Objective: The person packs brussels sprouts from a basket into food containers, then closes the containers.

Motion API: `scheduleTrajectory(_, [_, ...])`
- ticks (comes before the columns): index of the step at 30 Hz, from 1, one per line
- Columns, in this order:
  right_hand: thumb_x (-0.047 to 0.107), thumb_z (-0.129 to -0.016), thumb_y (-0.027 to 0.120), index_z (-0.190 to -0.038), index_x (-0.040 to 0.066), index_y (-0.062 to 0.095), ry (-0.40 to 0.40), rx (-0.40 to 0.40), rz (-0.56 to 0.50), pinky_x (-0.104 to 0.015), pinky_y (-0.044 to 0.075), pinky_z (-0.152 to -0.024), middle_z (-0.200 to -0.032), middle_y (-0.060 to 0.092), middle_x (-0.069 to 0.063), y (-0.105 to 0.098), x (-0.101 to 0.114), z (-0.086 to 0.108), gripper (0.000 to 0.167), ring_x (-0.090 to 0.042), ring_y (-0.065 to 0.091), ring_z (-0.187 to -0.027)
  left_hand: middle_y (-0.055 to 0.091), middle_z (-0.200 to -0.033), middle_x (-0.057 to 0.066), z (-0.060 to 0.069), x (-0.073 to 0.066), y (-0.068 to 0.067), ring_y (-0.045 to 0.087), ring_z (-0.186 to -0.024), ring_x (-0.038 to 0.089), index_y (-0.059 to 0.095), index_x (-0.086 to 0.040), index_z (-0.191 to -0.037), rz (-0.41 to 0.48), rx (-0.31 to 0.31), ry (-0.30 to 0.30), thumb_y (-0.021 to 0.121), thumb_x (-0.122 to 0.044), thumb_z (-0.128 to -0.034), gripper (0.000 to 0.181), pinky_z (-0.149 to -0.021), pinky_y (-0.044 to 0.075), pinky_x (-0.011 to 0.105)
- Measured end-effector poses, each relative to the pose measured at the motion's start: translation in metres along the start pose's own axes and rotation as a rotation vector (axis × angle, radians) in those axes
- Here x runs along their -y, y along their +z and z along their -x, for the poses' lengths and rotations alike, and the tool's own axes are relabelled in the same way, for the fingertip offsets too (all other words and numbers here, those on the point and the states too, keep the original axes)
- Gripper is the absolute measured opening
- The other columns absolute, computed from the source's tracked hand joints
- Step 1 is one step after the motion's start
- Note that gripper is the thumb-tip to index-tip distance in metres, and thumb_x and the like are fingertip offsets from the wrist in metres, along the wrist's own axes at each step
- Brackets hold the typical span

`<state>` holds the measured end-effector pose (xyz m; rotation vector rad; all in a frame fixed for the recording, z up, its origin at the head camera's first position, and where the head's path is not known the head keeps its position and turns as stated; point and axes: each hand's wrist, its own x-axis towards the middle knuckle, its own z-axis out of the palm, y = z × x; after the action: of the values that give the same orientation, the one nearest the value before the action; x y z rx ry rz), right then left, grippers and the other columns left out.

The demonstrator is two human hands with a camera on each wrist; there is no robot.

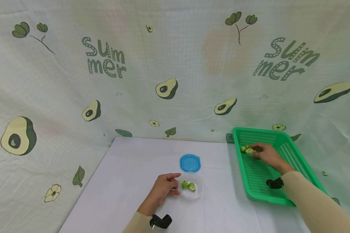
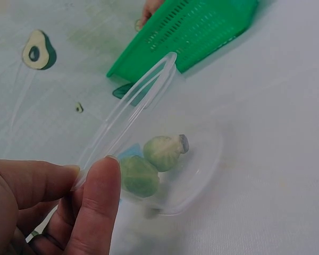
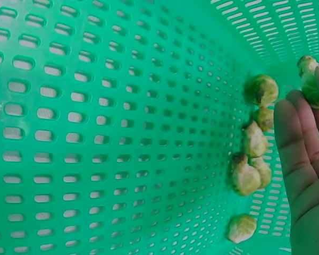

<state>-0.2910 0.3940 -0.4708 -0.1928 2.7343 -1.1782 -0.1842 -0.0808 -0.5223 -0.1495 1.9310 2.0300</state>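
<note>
Slotted plastic basket (image 1: 256, 176) at the surface's (image 1: 128, 174) far right corner; clear round bowl (image 1: 196, 179), pinched by the left hand (image 1: 164, 186); blue lid (image 1: 190, 162) beyond; leafy sprouts (image 1: 191, 186): two in bowl, one in basket, pinched by the right hand (image 1: 266, 156).

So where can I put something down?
Bare table lies left of the blue lid and between the clear bowl and green basket. It's crowded where the left hand pinches the bowl, and in the basket by the right hand and sprouts.
</note>
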Motion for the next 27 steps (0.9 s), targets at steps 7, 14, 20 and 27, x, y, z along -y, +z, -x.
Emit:
scheduleTrajectory(7, [0.027,-0.107,0.064,-0.145,-0.007,0.052,0.017,-0.043,-0.010,-0.058,0.061,-0.090,-0.138,0.061,-0.033,-0.005,0.009,0.007,0.052,-0.039,0.070,-0.107,0.062,-0.091,0.005,0.000,-0.001,0.000,0.063,-0.077,0.015,0.064,0.003,-0.141,-0.003,-0.005,-0.003,0.068,0.002,-0.0962,0.045,-0.068,0.067,0.031])
scheduleTrajectory(14, [0.025,-0.107,0.064,-0.146,-0.006,0.053,0.000,-0.069,-0.069,-0.057,0.062,-0.093,-0.140,0.059,-0.033,-0.008,0.017,0.015,0.051,-0.034,0.074,-0.103,0.061,-0.090,0.004,0.000,-0.001,0.001,0.063,-0.077,0.015,0.064,0.004,-0.141,0.003,0.001,0.004,0.068,0.002,-0.0964,0.045,-0.068,0.067,0.031])
scheduleTrajectory(20, [0.027,-0.107,0.064,-0.147,-0.005,0.054,-0.015,-0.102,-0.082,-0.050,0.065,-0.088,-0.140,0.059,-0.033,-0.012,0.026,0.022,0.052,-0.011,0.074,-0.090,0.061,-0.090,0.005,0.001,-0.001,0.001,0.063,-0.078,0.015,0.064,0.003,-0.140,0.005,0.001,-0.002,0.068,0.002,-0.0965,0.044,-0.068,0.067,0.031])
scheduleTrajectory(27, [0.034,-0.107,0.065,-0.147,-0.001,0.055,-0.023,-0.122,-0.086,-0.038,0.065,-0.083,-0.141,0.060,-0.030,-0.014,0.039,0.031,0.055,-0.011,0.074,-0.090,0.062,-0.091,0.006,0.000,0.000,0.002,0.064,-0.080,0.016,0.066,0.001,-0.139,0.002,-0.003,-0.014,0.069,0.002,-0.0960,0.043,-0.070,0.068,0.031])
